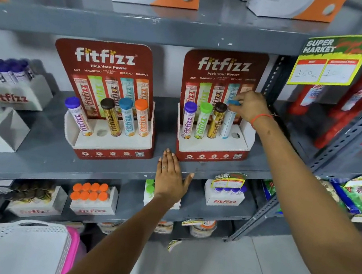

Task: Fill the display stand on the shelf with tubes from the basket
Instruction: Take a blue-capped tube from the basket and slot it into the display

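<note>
Display stands on the middle shelf: 2, left stand [108,112] and right stand [216,118].

Left stand: 4 tubes upright, caps purple [72,101], brown [107,103], blue [126,103], orange [141,104]; 1 open hole [102,132], second slot.

Right stand: 4 tubes, caps purple [190,107], green [206,107], brown [220,107], blue [234,102]; 1 open hole [236,135], last slot.

Hands in view: 2, left hand [170,177] and right hand [249,108].

Baskets: 1, white basket [20,249].

Yellow price cards: 2, large card [330,58] and small card [228,180].

Orange caps in box [90,191] on the lower shelf: 8 visible.
</note>
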